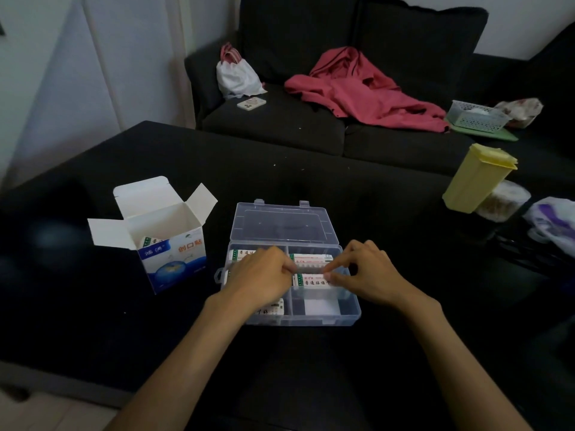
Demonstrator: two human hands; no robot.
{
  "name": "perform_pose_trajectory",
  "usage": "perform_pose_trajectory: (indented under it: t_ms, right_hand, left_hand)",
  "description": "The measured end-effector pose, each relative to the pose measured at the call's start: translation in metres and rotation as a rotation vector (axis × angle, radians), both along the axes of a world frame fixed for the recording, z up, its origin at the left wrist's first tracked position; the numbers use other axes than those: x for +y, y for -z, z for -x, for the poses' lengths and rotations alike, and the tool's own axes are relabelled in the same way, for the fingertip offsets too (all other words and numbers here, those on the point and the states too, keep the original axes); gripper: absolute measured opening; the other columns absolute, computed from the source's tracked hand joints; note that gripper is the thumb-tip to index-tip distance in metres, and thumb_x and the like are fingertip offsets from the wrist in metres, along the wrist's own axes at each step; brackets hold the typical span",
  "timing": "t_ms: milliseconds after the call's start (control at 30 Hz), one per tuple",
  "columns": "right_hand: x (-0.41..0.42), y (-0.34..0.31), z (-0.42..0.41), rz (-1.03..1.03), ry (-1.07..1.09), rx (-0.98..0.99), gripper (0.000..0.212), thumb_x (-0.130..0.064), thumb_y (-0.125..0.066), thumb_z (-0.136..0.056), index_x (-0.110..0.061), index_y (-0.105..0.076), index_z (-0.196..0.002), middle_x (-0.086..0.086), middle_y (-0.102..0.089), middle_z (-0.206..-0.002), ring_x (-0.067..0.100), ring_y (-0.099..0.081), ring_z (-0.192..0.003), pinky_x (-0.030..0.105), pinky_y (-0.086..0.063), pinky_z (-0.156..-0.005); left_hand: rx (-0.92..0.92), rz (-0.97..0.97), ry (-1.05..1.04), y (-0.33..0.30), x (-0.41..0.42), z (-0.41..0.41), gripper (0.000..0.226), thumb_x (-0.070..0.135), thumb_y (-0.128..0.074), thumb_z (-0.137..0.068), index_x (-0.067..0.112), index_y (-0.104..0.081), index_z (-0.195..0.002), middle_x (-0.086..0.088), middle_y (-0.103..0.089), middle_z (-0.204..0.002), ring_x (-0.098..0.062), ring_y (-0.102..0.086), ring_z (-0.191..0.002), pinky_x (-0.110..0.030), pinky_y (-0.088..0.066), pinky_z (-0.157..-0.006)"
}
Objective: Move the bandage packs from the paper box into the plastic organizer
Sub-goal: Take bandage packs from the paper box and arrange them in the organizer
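A clear plastic organizer (350,317) lies open on the black table, its lid (281,223) tilted back. Several white bandage packs sit in its compartments. Both my hands are over it: my left hand (259,276) and my right hand (364,272) pinch the two ends of one bandage pack (311,270) above the right middle compartment. Another pack (312,283) lies just below it. The white and blue paper box (174,253) stands open to the left, with one pack (149,241) showing inside.
A yellow plastic bin (476,178) and a round clear container (504,202) stand at the table's right, beside a plastic bag (553,222). Behind the table is a dark sofa (280,126) with a red jacket (367,91), a white bag (238,74) and a grey basket (476,116).
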State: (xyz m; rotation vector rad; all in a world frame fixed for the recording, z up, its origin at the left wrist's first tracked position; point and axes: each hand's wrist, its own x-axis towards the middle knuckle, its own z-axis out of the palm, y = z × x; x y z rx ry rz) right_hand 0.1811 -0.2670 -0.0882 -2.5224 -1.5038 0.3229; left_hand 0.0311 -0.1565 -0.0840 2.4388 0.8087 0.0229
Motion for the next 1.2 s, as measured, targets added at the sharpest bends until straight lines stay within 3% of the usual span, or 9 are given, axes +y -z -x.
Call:
perform_pose_trajectory:
  t_ms: [100, 233, 433, 667, 767, 900, 1033, 1133, 1200]
  right_hand:
    - [-0.002, -0.004, -0.008, -0.107, 0.09, 0.121, 0.01, -0.033, -0.062, -0.088, -0.035, -0.066, -0.096, -0.006, -0.05, -0.094, 0.01, -0.047, -0.09, 0.024, -0.041, -0.078]
    - [-0.006, -0.015, -0.016, -0.188, 0.375, 0.472, 0.004, -0.023, -0.064, -0.088, -0.027, -0.062, -0.089, -0.004, -0.061, -0.089, 0.005, -0.055, -0.078, 0.018, -0.039, -0.06]
    - [-0.008, -0.015, -0.017, -0.021, 0.504, 0.67, 0.009, -0.017, -0.066, -0.085, -0.019, -0.059, -0.09, -0.002, -0.061, -0.087, 0.009, -0.057, -0.076, 0.023, -0.042, -0.061]
    - [0.0, -0.007, -0.012, 0.052, 0.493, 0.598, 0.015, -0.011, -0.067, -0.084, -0.018, -0.053, -0.084, 0.001, -0.059, -0.084, 0.01, -0.054, -0.07, 0.021, -0.042, -0.058]
    - [0.001, -0.005, -0.011, 0.086, 0.488, 0.604, 0.015, -0.012, -0.066, -0.084, -0.017, -0.053, -0.083, 0.001, -0.058, -0.084, 0.01, -0.054, -0.07, 0.021, -0.043, -0.06]
    - [-0.001, -0.009, -0.013, 0.007, 0.487, 0.611, 0.009, -0.02, -0.063, -0.088, -0.019, -0.054, -0.086, -0.001, -0.057, -0.087, 0.009, -0.053, -0.076, 0.022, -0.041, -0.063]
    - [0.006, -0.005, -0.017, -0.29, 0.43, 0.416, 0.006, -0.026, -0.056, -0.093, -0.026, -0.059, -0.097, -0.004, -0.059, -0.105, 0.013, -0.054, -0.103, 0.03, -0.044, -0.086]
    - [0.022, -0.004, -0.014, -0.179, 0.176, 0.105, 0.015, -0.032, -0.055, -0.092, -0.038, -0.061, -0.105, -0.002, -0.045, -0.135, 0.025, -0.029, -0.135, 0.046, -0.029, -0.109]
    - [0.042, -0.009, -0.009, -0.049, 0.043, -0.007, 0.022, -0.034, -0.057, -0.091, -0.036, -0.063, -0.112, -0.002, -0.027, -0.151, 0.026, -0.009, -0.142, 0.049, -0.015, -0.113]
  left_hand:
    - [-0.003, 0.016, 0.021, 0.002, -0.004, -0.002, 0.034, 0.015, -0.044, -0.098, 0.026, -0.062, -0.123, 0.006, -0.066, -0.119, -0.01, -0.061, -0.081, -0.02, -0.046, -0.063]
    - [-0.021, 0.036, 0.009, 0.003, -0.005, -0.002, 0.034, 0.016, -0.045, -0.098, 0.03, -0.062, -0.124, 0.009, -0.06, -0.129, -0.011, -0.061, -0.104, -0.031, -0.051, -0.087]
    - [-0.021, 0.043, -0.041, 0.001, -0.001, -0.001, 0.03, 0.016, -0.049, -0.097, 0.028, -0.066, -0.119, 0.005, -0.065, -0.119, -0.013, -0.062, -0.087, -0.03, -0.053, -0.078]
    - [0.003, 0.001, 0.014, 0.009, -0.011, -0.005, 0.031, 0.013, -0.046, -0.096, 0.02, -0.067, -0.118, 0.002, -0.069, -0.11, -0.004, -0.052, -0.061, -0.022, -0.041, -0.059]
    - [-0.002, 0.013, 0.023, 0.008, -0.01, -0.004, 0.032, 0.013, -0.046, -0.097, 0.021, -0.066, -0.12, 0.002, -0.07, -0.101, -0.008, -0.056, -0.065, -0.024, -0.045, -0.062]
    - [-0.01, 0.046, -0.03, 0.002, -0.006, -0.002, 0.029, 0.018, -0.049, -0.097, 0.025, -0.064, -0.12, 0.006, -0.068, -0.11, -0.005, -0.06, -0.072, -0.026, -0.051, -0.072]
    - [-0.112, 0.047, -0.222, -0.011, 0.01, 0.006, 0.025, 0.021, -0.049, -0.097, 0.031, -0.064, -0.115, 0.01, -0.065, -0.118, -0.009, -0.059, -0.105, -0.035, -0.045, -0.092]
    - [-0.214, 0.078, -0.351, -0.019, 0.025, 0.016, 0.026, 0.019, -0.047, -0.097, 0.031, -0.063, -0.113, 0.013, -0.067, -0.106, -0.007, -0.059, -0.102, -0.041, -0.047, -0.095]
    - [-0.247, 0.084, -0.391, -0.022, 0.033, 0.023, 0.027, 0.018, -0.045, -0.098, 0.03, -0.063, -0.112, 0.015, -0.067, -0.099, -0.008, -0.061, -0.098, -0.043, -0.049, -0.093]
